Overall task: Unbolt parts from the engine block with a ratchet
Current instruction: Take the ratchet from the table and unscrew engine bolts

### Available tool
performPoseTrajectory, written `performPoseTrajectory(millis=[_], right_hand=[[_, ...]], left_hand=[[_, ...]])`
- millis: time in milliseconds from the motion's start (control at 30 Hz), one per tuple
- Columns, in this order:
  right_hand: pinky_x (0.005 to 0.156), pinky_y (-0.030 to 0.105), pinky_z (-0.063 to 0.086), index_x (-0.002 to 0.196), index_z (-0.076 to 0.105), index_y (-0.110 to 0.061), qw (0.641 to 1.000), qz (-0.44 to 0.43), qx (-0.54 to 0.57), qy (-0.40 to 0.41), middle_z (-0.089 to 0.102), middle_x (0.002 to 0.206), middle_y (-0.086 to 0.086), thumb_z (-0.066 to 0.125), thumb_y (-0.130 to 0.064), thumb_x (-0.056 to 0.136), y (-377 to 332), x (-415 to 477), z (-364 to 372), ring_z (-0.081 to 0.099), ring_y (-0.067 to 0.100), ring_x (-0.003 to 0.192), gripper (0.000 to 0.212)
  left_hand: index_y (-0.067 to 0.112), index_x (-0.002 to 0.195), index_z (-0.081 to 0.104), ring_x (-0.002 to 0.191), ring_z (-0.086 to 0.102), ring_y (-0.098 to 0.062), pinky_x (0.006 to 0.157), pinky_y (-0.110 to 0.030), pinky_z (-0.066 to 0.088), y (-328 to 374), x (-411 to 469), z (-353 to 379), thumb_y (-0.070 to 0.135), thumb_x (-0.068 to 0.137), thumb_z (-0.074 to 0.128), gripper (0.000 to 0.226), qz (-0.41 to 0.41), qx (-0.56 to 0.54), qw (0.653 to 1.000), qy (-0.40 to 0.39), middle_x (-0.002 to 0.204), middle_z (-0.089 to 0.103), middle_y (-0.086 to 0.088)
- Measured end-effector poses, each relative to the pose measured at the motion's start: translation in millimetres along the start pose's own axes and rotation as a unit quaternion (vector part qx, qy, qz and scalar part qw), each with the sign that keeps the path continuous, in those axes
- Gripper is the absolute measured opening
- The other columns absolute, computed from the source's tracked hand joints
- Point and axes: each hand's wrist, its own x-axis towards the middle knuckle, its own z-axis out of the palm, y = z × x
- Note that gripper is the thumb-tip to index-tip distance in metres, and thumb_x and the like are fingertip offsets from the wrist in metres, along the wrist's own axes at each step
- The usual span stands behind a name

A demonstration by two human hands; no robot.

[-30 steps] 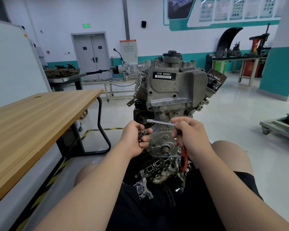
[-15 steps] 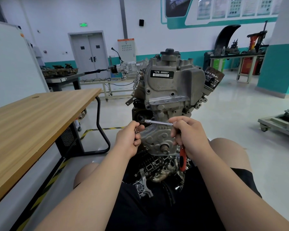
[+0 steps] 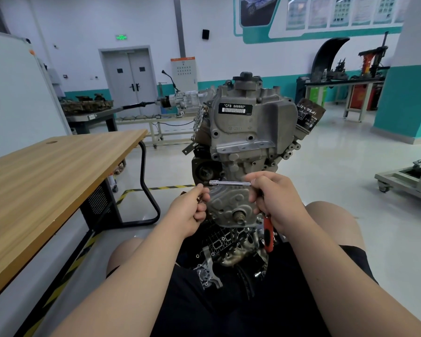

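You sit on a pale glossy workshop floor (image 3: 338,166), with a wooden table (image 3: 46,178) running along your nine o'clock and a grey double door (image 3: 129,79) in the far wall at eleven. The engine block (image 3: 243,132) stands upright at twelve o'clock, between your knees, close enough for both hands to reach. It is dull grey cast metal with a black label (image 3: 234,108) reading "CFB 666660" near its top and an oil filter (image 3: 309,117) jutting out at two o'clock. Your right hand (image 3: 275,203) is curled tight round the ratchet (image 3: 268,233). Its red-and-black handle hangs below your fist, and its chrome extension bar (image 3: 231,183) points toward nine o'clock across the lower cover. Your left hand (image 3: 187,215) sits at the bar's free end, its fingers curled and pinching a small brownish piece (image 3: 201,198) too small to name. The table edge and its black leg (image 3: 144,181) stand near your left elbow. Yellow-black tape (image 3: 156,189) crosses the floor behind them. At three o'clock a wheeled stand (image 3: 404,181) sits well apart, with bare floor between it and you.
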Motion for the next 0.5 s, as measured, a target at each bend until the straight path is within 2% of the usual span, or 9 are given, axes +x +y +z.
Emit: performPoseTrajectory(millis=[67, 167, 400, 500], right_hand=[[0.04, 0.024, 0.039, 0.092, 0.069, -0.008, 1.0, -0.002, -0.005, -0.005, 0.058, 0.054, 0.006, 0.049, -0.007, 0.084, 0.8, -0.5, 1.1, 0.038, 0.011, 0.032, 0.022], [0.039, 0.024, 0.042, 0.089, 0.069, -0.01, 1.0, -0.002, -0.001, -0.01, 0.058, 0.053, 0.006, 0.049, -0.007, 0.083, 2.1, -1.6, 3.6, 0.036, 0.01, 0.032, 0.021], [0.041, 0.027, 0.043, 0.088, 0.069, -0.013, 1.0, 0.009, 0.0, -0.01, 0.058, 0.053, 0.006, 0.051, -0.016, 0.076, 3.8, -2.1, 4.9, 0.037, 0.011, 0.033, 0.022], [0.041, 0.027, 0.042, 0.089, 0.069, -0.012, 1.0, 0.007, -0.011, -0.004, 0.059, 0.053, 0.006, 0.051, -0.012, 0.081, 2.7, -2.1, 3.7, 0.039, 0.012, 0.032, 0.02]], left_hand=[[0.008, 0.083, 0.056, 0.032, 0.03, -0.003, 0.027, -0.014, 0.017, 3.1, -1.3, -1.6, 0.015, 0.099, 0.041, 0.023, -0.047, -0.074, 0.996, -0.014, 0.068, 0.056, 0.0], [0.008, 0.082, 0.054, 0.03, 0.03, -0.004, 0.027, -0.014, 0.015, 3.7, -3.6, -2.2, 0.01, 0.096, 0.037, 0.023, -0.084, -0.117, 0.989, -0.023, 0.064, 0.063, 0.0], [0.009, 0.086, 0.049, 0.028, 0.032, -0.005, 0.024, -0.015, 0.017, 4.0, -5.9, 3.5, 0.011, 0.099, 0.028, 0.025, -0.118, -0.185, 0.974, -0.054, 0.058, 0.061, 0.0], [0.004, 0.085, 0.051, 0.028, 0.032, -0.005, 0.024, -0.015, 0.019, 4.0, -7.9, 5.9, 0.011, 0.099, 0.029, 0.026, -0.132, -0.218, 0.964, -0.071, 0.062, 0.06, -0.002]])
